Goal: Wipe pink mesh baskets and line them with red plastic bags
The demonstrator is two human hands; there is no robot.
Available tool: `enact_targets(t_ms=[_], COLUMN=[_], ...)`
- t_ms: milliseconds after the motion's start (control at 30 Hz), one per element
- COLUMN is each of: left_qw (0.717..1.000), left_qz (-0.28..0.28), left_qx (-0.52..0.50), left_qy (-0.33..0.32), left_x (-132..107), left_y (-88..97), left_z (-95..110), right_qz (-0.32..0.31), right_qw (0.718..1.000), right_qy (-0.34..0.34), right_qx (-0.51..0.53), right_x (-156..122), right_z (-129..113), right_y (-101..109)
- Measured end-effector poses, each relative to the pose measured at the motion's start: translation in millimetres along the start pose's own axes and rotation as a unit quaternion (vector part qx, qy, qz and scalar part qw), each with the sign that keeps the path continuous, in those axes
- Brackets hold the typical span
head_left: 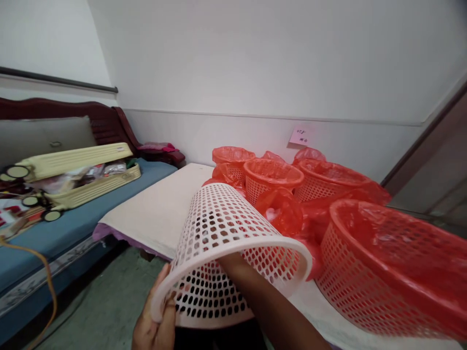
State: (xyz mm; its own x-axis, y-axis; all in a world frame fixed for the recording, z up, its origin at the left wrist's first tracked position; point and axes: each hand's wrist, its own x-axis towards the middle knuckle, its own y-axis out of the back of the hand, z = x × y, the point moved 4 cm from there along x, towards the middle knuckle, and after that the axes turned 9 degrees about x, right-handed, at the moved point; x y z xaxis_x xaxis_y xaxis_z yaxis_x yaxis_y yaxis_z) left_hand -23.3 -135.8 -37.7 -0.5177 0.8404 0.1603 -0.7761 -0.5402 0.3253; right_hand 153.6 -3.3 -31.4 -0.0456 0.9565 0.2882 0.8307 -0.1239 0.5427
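A white perforated plastic basket [222, 223] is tipped on its side in front of me, its open mouth toward me. My left hand [155, 311] is closed around the rim at the lower left, thumb on the inner side. Into the mouth reaches my right forearm [262, 291]. The perforated wall hides most of my right hand, so its fingers cannot be made out. Just beyond the basket, crumpled red plastic bags [279, 211] lie among red-lined baskets, the nearest being a large one [350, 272] at the right.
More lined baskets [272, 180] crowd the white-covered surface [146, 214] by the wall. A paper note [299, 136] is on the wall. At left, an opened pale yellow suitcase [83, 163] lies on a blue bed [22, 277]. Green floor [102, 301] shows between.
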Motion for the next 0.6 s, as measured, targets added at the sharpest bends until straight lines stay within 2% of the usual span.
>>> enact_targets(t_ms=[67,133,200,267,367,433,533,600], left_qw=[1.000,0.998,0.996,0.994,0.992,0.991,0.989,0.990], left_qz=[0.018,0.037,0.047,0.038,0.019,0.036,0.066,0.064], left_qx=[0.018,0.036,0.062,0.083,0.091,0.090,0.089,0.091], left_qy=[-0.016,-0.024,-0.033,-0.055,-0.083,-0.096,-0.103,-0.087], left_x=[9.1,20.1,31.7,42.0,50.9,52.6,53.0,54.7], left_y=[7.4,16.6,25.3,29.9,29.6,28.7,29.5,31.2], left_z=[5.4,3.3,-3.5,-10.0,-10.7,-2.2,17.4,26.8], right_qz=[-0.099,-0.179,-0.222,-0.230,-0.170,-0.156,-0.205,-0.220], right_qw=[0.990,0.967,0.937,0.908,0.904,0.905,0.906,0.914], right_qy=[0.028,0.074,0.124,0.148,0.123,0.112,0.138,0.172], right_qx=[-0.094,-0.163,-0.238,-0.315,-0.372,-0.380,-0.343,-0.294], right_x=[0.2,-7.6,-18.8,-24.0,-16.0,-14.9,-36.5,-59.0], right_z=[-10.1,-19.0,-24.8,-27.6,-30.8,-32.2,-32.1,-32.4], right_y=[-14.2,-25.9,-27.5,-17.9,6.5,11.6,-6.0,-21.7])
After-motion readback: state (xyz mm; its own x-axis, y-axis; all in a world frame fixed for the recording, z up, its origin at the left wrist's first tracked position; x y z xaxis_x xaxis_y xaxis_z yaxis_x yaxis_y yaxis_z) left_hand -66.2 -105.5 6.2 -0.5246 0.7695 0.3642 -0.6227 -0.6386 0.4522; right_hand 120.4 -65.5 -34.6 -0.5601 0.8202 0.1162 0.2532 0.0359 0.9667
